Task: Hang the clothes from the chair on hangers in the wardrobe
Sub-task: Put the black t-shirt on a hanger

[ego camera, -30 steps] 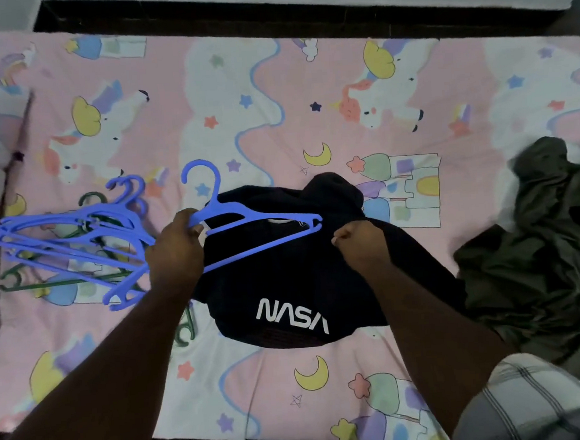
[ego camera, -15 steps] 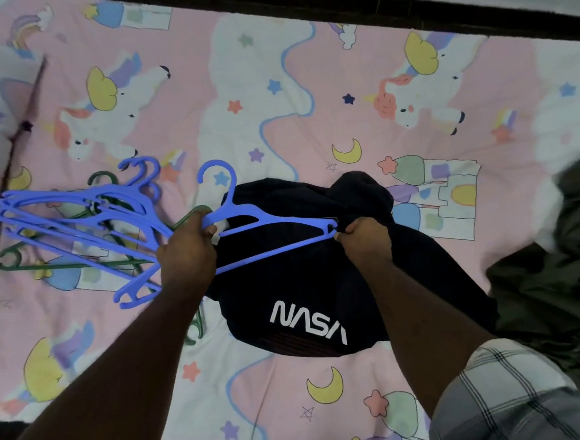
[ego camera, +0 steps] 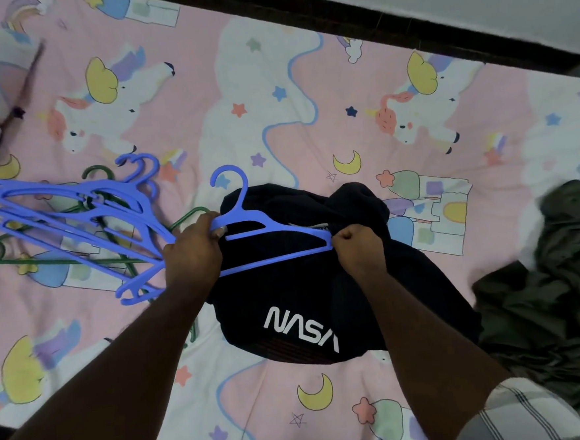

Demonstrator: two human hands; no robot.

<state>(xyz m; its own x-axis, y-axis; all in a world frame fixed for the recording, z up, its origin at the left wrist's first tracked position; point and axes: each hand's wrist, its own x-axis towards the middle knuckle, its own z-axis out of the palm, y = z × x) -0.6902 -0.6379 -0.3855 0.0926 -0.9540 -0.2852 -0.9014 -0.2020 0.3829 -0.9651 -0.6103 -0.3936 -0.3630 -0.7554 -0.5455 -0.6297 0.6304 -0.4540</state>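
Observation:
A black T-shirt with white NASA lettering lies crumpled on the bed. On top of it is a blue plastic hanger, hook pointing away from me. My left hand grips the hanger's left shoulder. My right hand is fisted at the hanger's right tip, pinching the shirt's fabric there. The hanger's right end meets the shirt's collar area; whether it is inside the cloth is hidden by my fist.
A pile of several blue and green hangers lies to the left on the unicorn-print bedsheet. A dark olive garment is bunched at the right. The bed's dark far edge runs along the top.
The view has shifted, so everything sits further right in frame. My right hand has closed in on the hanger's right tip and gathers shirt fabric there. My left hand keeps its grip.

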